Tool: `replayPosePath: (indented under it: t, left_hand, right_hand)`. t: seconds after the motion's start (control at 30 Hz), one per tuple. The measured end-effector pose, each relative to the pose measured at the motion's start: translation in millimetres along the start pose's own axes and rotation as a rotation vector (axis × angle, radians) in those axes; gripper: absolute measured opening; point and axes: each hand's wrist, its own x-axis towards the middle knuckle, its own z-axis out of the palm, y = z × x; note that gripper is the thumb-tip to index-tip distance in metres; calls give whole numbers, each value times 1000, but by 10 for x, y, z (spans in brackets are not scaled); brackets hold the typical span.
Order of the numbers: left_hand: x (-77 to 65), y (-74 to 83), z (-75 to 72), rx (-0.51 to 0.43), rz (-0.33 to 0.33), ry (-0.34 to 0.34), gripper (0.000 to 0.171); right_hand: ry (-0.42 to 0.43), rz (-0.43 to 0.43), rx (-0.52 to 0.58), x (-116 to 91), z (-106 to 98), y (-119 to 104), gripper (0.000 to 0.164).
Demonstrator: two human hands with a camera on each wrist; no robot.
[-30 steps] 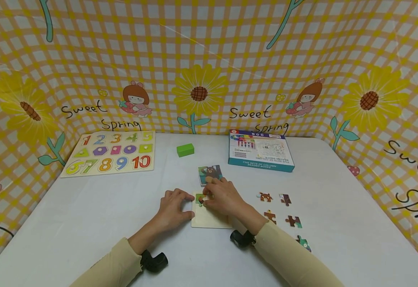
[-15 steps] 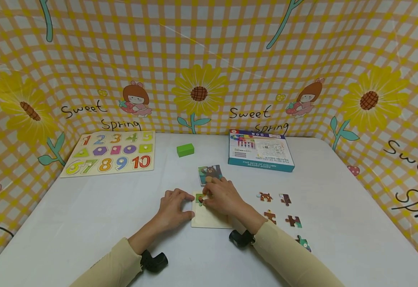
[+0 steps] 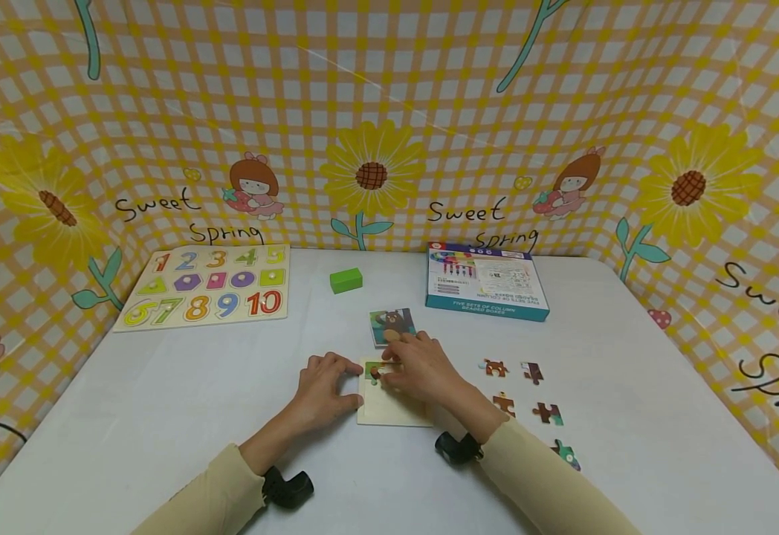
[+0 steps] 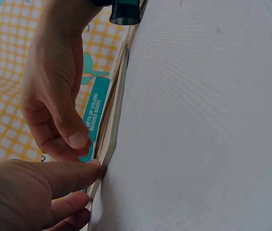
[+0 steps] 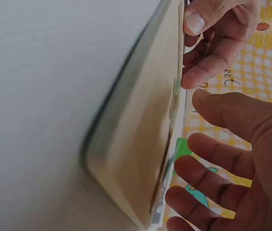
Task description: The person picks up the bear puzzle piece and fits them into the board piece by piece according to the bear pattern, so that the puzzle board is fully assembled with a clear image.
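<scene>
A square wooden puzzle board point(image 3: 396, 407) lies mid-table, with jigsaw pieces point(image 3: 372, 373) in its upper left corner and along its upper row, partly covered by my right hand. My left hand point(image 3: 325, 390) touches the board's left edge, its thumb and index finger set apart along that edge. Over the board's upper part is my right hand point(image 3: 423, 369). In the right wrist view its fingers point(image 5: 213, 178) are spread, nothing shows between them, and they look just off the board. Several loose jigsaw pieces point(image 3: 547, 413) lie to the right, one partly behind the right sleeve.
Just beyond the board lies a bear picture point(image 3: 392, 325). Farther back are a green block point(image 3: 346, 280) and a teal-edged box point(image 3: 486, 282). A number and shape board point(image 3: 205, 286) lies at the back left. Patterned cloth point(image 3: 369, 89) rises behind the table.
My right hand and wrist have shifted slightly to the right, uncovering a little more of the upper row. My left hand keeps its place at the board's left edge.
</scene>
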Motion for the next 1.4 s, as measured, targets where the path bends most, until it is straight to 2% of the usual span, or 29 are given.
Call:
replayPosePath:
  t: [0.3, 0.47, 0.8, 1.1, 1.4]
  left_hand:
    - [-13, -10, 13, -1, 12, 6, 37]
    - [-11, -5, 18, -4, 10, 10, 37]
    - [-11, -6, 24, -3, 9, 13, 37]
    - [-9, -16, 25, 6, 10, 8, 37]
    - [-5, -13, 27, 3, 9, 15, 37]
  right_hand:
    - [39, -5, 39, -144, -185, 132, 31]
    - [75, -3, 46, -238, -284, 277, 33]
    - [94, 63, 87, -427, -438, 654, 34]
    - [141, 89, 83, -564, -499, 981, 33]
    - [125, 149, 70, -635, -503, 1219, 36]
